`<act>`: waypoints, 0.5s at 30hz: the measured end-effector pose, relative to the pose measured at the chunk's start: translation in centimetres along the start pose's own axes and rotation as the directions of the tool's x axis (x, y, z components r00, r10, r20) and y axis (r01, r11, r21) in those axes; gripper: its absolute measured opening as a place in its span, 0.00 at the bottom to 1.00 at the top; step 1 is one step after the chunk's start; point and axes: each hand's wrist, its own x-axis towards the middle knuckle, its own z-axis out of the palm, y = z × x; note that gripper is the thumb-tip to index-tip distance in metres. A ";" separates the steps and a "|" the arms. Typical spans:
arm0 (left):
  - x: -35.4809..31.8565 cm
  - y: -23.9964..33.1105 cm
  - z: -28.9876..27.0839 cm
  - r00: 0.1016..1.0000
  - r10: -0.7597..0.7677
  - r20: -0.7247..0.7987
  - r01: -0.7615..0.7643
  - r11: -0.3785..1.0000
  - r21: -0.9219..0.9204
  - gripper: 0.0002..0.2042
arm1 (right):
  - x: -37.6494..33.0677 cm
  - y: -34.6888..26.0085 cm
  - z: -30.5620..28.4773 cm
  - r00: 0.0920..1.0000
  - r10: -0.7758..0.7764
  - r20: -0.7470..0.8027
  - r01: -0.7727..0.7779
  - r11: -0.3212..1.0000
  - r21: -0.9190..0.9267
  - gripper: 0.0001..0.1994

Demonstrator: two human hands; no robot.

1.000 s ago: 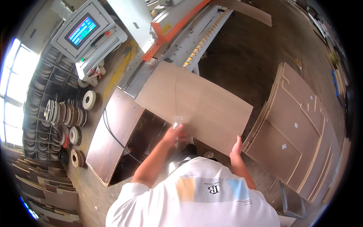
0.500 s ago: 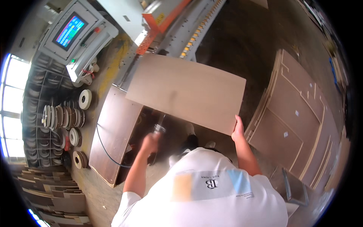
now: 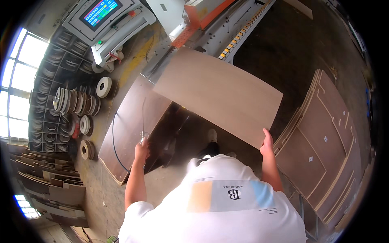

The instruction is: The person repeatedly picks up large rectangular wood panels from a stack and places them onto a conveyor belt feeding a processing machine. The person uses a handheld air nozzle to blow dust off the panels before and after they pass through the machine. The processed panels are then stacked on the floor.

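One air gun (image 3: 144,135) — in left hand (image 3: 142,151)

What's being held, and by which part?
The left grip holds an air gun by its handle. The right grip is at the near right corner of the brown board; whether it grasps is unclear.

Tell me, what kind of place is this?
Probably a woodworking workshop: there's a big brown board, a stack of panels, and a grey control box with a lit screen.

Panel stack (image 3: 320,152) crowds right hand (image 3: 266,143).
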 end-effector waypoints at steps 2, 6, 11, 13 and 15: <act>-0.7 0.2 0.8 0.999 0.021 0.034 -0.024 0.996 0.088 0.24 | -0.2 -0.1 0.1 0.999 -0.039 0.028 0.040 0.998 -0.055 0.27; -6.8 -0.2 7.4 0.928 0.137 0.347 -0.347 0.661 0.665 0.26 | -1.4 -0.7 1.2 0.996 -0.092 -0.015 0.088 0.981 -0.171 0.28; -10.4 0.7 11.1 0.666 0.071 0.743 -0.691 0.435 0.578 0.36 | -0.8 0.3 0.2 0.996 -0.068 -0.057 0.064 0.995 -0.071 0.28; -5.5 -2.3 10.4 0.815 0.178 0.552 -0.535 0.599 0.596 0.31 | -1.4 0.7 0.9 0.999 0.037 -0.005 -0.037 0.999 0.005 0.29; -1.6 -2.5 8.8 0.938 0.162 0.307 -0.279 0.877 0.390 0.25 | -3.0 0.6 2.4 0.979 0.200 0.046 -0.204 0.975 0.091 0.31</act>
